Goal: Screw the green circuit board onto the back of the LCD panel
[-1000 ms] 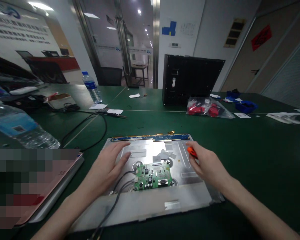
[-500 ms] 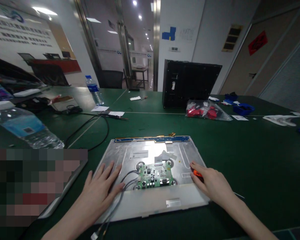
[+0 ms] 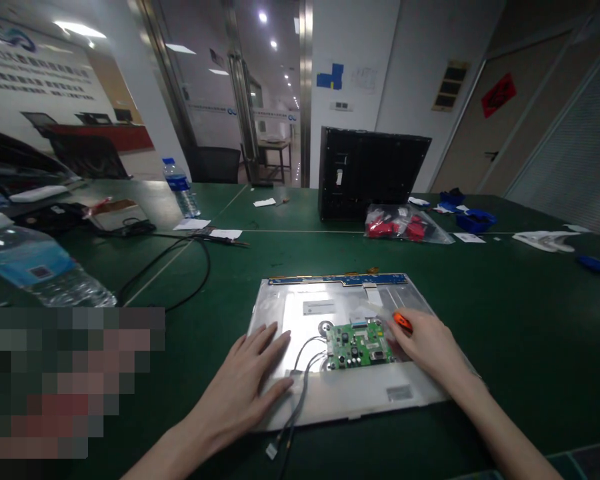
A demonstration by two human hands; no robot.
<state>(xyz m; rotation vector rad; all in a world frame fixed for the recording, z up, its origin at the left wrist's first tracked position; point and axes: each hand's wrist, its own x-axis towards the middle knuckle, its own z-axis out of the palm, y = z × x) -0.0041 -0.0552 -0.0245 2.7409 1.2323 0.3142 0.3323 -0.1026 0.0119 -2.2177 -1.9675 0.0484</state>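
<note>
A flat metal-backed display panel [image 3: 285,300] lies on the green table, its back facing up. A green circuit board [image 3: 357,343] sits on its middle, and a blue strip board [image 3: 330,281] runs along the far edge. Thin grey cables [image 3: 304,387] trail from the circuit board over the near edge to a white plug. My left hand [image 3: 250,373] rests on the panel's left side, fingers spread. At the circuit board's right edge, my right hand [image 3: 433,347] is closed around an orange-handled screwdriver [image 3: 403,323]; most of the tool is hidden.
A black monitor [image 3: 373,173] stands at the back, with a clear bag of red parts [image 3: 405,223] before it. Water bottles [image 3: 45,267], a black cable [image 3: 207,267] and a small box [image 3: 120,215] lie to the left. Blue trays [image 3: 475,220] sit at the back right.
The panel has shifted right across the table, with my left hand on it. My right hand, holding the screwdriver, is now closer to the circuit board. The camera view has turned slightly right.
</note>
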